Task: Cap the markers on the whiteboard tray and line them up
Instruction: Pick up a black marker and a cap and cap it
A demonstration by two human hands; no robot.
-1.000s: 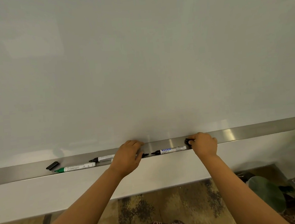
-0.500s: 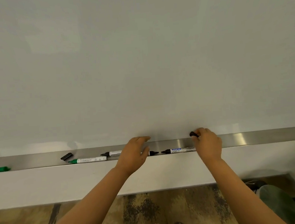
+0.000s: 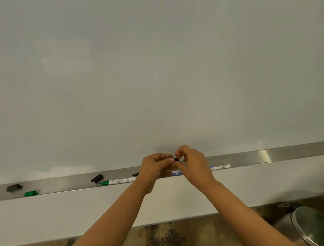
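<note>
A steel whiteboard tray (image 3: 276,155) runs across the view. Just above it, my left hand (image 3: 154,167) and my right hand (image 3: 192,164) meet, and the fingertips of both pinch a small black cap (image 3: 176,159). Below the hands, a white marker with blue print (image 3: 220,166) lies in the tray. The black tip of another marker (image 3: 135,174) pokes out left of my left wrist. An uncapped green marker (image 3: 119,181) lies further left. Loose in the tray are a black cap (image 3: 97,178), a second black cap (image 3: 14,187) and a green cap (image 3: 30,193).
The blank whiteboard (image 3: 153,75) fills the view above the tray, and a white wall panel (image 3: 86,210) runs below it. At the bottom right, a bin with a steel lid (image 3: 316,226) stands on the patterned floor.
My right hand lifted the black cap off the tray and moved left. My left hand left the marker it rested on and rose to meet the cap.
</note>
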